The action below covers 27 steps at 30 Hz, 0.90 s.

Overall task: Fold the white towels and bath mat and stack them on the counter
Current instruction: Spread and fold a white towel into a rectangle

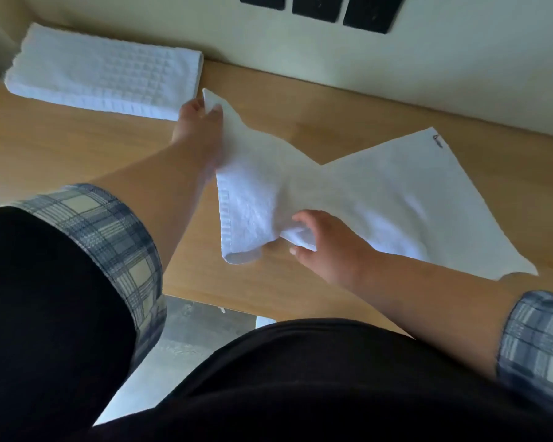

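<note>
White terry hand towel [348, 199], partly folded, lying on the wooden counter [77, 145] between the two hands. Left hand [197, 122] pinches its far corner, lifted off the surface; right hand [326, 247] grips a bunched near edge. Its flat half spreads out beyond the right hand. Folded white waffle-weave bath mat [103, 71] rests just beyond the left hand, against the wall [205, 30].
</note>
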Motion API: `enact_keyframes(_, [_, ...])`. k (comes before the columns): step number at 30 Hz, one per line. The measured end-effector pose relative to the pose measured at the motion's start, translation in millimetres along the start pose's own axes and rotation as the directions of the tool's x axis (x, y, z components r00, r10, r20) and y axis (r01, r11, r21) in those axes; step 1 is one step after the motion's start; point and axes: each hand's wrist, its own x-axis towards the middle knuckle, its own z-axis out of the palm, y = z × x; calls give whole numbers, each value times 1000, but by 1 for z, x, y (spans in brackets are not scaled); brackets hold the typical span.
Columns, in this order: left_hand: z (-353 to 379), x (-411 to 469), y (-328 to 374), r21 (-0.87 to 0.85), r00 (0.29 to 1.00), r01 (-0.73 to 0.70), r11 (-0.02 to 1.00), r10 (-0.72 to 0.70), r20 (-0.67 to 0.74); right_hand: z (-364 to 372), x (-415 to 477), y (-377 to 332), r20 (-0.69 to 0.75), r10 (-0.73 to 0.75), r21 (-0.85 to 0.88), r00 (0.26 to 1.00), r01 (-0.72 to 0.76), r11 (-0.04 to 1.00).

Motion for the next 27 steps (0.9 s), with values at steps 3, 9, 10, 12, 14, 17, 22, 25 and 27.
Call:
enact_keyframes(3, [-4,20,-6,-18,991,77,997,-75,109,1,10,5,136,37,-190,990,-11,982])
enact_keyframes(9, [-17,-53,-81,308,823,423,852,-504,263,11,24,2,115,4,-267,993,27,963])
enact_keyframes(10, [-20,-71,-94,341,774,445,828,-547,319,14,28,2,146,19,-274,989,22,961])
enact_keyframes(12, [-22,-96,-119,393,734,439,808,-575,361,17,36,3,196,46,-286,980,12,958])
enact_keyframes(14, [-18,-109,-135,388,780,399,831,-530,332,18,42,2,213,61,-337,975,15,941])
enact_keyframes(17, [-16,-106,-135,260,917,289,921,-345,202,22,46,-1,176,86,-453,981,3,892])
enact_keyframes(22, [-29,-79,-114,-408,945,326,853,-301,126,19,46,-2,-3,-18,-680,1000,12,733])
enact_keyframes(25, [-44,-73,-111,-482,953,289,827,-297,62,11,48,-5,40,-51,-596,998,65,800])
enact_keyframes(27, [-56,-68,-109,-498,951,275,823,-310,13,10,45,-8,43,-105,-454,994,113,884])
